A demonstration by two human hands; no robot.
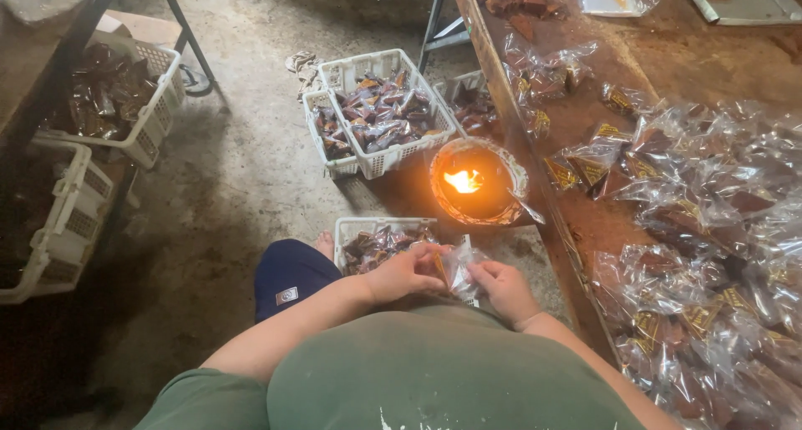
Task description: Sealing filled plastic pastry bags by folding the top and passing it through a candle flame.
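Both my hands hold one small clear plastic packet (459, 265) with a brown piece inside, just above my lap. My left hand (407, 271) grips its left side and my right hand (499, 285) pinches its right side. Right behind the packet sits a small white basket (349, 227) of wrapped brown pieces. A round bowl (518, 175) with a burning flame (464, 180) stands on the floor a little beyond my hands.
A wooden table (585, 221) on my right carries a heap of clear packets (710, 255). More white baskets (380, 159) of wrapped pieces stand on the concrete floor ahead. Others (150, 125) sit on a rack at left.
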